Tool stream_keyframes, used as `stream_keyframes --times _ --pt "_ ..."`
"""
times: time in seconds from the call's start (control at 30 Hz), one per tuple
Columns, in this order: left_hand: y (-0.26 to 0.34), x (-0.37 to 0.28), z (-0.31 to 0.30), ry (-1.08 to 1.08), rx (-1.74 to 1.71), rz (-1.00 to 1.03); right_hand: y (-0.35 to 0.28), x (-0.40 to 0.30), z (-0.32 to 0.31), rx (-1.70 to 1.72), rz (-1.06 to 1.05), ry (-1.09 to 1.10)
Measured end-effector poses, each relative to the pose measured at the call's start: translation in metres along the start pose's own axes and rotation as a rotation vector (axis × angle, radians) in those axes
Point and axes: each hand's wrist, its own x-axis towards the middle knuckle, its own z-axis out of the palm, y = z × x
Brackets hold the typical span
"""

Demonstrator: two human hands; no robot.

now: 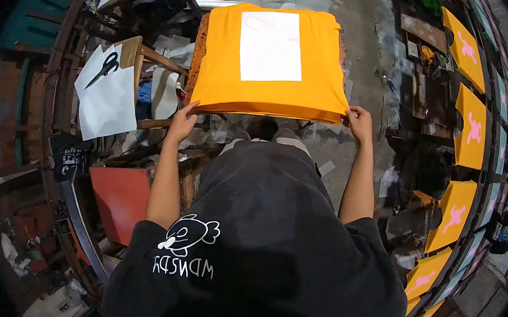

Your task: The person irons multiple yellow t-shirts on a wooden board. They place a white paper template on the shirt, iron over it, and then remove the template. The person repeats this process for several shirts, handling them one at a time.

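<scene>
A stack of yellow-orange fabric pieces (269,93) lies spread over a small table (197,56) in front of me, and its near edge hangs over the side. On top of the fabric rests a white paper sheet (271,48) with a faint mark near its upper end. My left hand (182,123) pinches the near left corner between thumb and fingers. At the near right corner, my right hand (358,125) grips the fabric in the same way. Between the two hands the front edge is drawn taut, with a gap between its layers.
Black-handled scissors (103,69) lie on white paper (105,103) over a wooden stand at left. A red panel (119,203) stands below it. Along the right, yellow pieces with pink prints (470,126) line a long rack. A person in a black printed shirt (501,232) is beyond it.
</scene>
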Motion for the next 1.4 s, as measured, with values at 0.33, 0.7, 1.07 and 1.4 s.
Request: stream_keyframes --times 0.33,0.7,1.07,1.4 --pt "-0.015 0.003 0.020 0.039 0.213 0.048 0.045 0.003 0.013 -0.441 -0.176 0.107" --pt "0.133 -0.020 0.023 -0.005 0.117 0.403 -0.022 -0.022 0.039 -0.542 -0.084 0.234" --pt "0.451 -0.221 0.001 -1.591 -1.085 1.007 -0.050 -0.059 0.168 -0.936 -0.737 -0.277" --pt "0.466 -0.241 0.009 -1.810 -1.113 0.895 -0.041 -0.113 0.108 -0.614 -0.399 -0.110"
